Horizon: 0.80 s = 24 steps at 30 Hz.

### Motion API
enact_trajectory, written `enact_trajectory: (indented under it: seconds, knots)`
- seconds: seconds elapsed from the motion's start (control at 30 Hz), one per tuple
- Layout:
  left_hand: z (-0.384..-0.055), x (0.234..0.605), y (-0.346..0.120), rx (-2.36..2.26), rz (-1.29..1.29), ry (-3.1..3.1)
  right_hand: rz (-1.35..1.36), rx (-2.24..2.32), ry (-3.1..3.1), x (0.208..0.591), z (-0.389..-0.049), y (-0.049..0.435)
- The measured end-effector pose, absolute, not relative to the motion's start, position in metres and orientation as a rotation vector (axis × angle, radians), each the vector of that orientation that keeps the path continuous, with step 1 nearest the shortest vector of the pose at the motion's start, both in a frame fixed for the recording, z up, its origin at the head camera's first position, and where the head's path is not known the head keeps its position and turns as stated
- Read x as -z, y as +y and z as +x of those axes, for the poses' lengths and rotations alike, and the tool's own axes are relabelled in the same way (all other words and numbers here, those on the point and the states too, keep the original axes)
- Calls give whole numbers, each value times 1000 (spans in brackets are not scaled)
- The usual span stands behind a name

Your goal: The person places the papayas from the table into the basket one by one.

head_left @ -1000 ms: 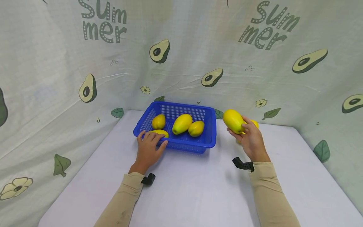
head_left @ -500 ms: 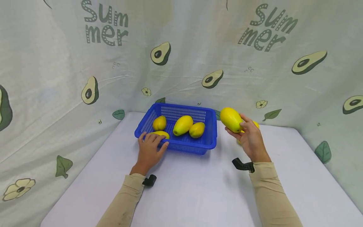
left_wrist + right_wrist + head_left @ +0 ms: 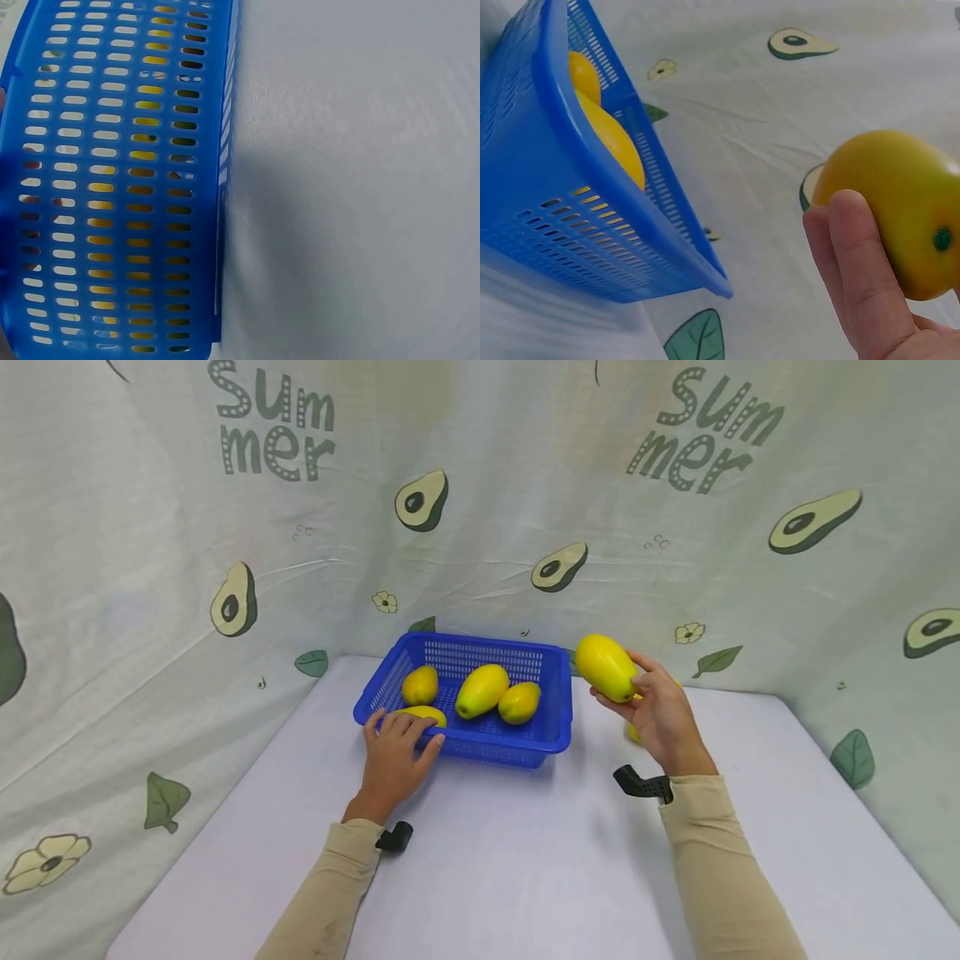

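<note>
My right hand point(image 3: 663, 714) holds a yellow papaya point(image 3: 606, 667) up in the air, right of the basket. In the right wrist view, two fingers lie along the papaya point(image 3: 900, 202), whose small green stem end shows. My left hand point(image 3: 393, 768) grips the near left rim of a blue plastic basket point(image 3: 495, 745), its fingers over the edge and the thumb outside. Several yellow fruits lie in the basket, among them a long papaya point(image 3: 482, 691) in the middle and one point(image 3: 429, 715) by the left fingers. The left wrist view shows mostly the basket's slotted wall point(image 3: 120, 180).
Behind the right hand, more yellow fruit point(image 3: 634, 732) shows partly on the white table point(image 3: 510, 860). A hanging cloth point(image 3: 480, 510) printed with avocados closes off the back and sides. Both wrists wear black camera mounts.
My right hand has raised the papaya slightly and moved it a little left, toward the basket. The left hand stays on the rim, and the basket has not moved.
</note>
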<state>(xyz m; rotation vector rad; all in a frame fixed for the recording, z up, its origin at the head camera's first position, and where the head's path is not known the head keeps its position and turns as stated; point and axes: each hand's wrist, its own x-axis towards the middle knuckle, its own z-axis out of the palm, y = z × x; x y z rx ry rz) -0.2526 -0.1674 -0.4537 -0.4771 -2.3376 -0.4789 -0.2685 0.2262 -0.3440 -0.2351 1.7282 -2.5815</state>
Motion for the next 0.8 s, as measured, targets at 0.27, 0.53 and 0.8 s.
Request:
enact_trajectory:
  seconds: [0.27, 0.53, 0.8]
  knots:
    - [-252, 454, -169, 485, -485, -2326, -288, 2521, 1789, 330, -275, 221]
    - [-253, 455, -173, 488, -481, -2310, -410, 2452, 1862, 310, -282, 199]
    - [-255, 458, -171, 480, -492, -2312, -442, 2418, 1920, 297, -285, 192]
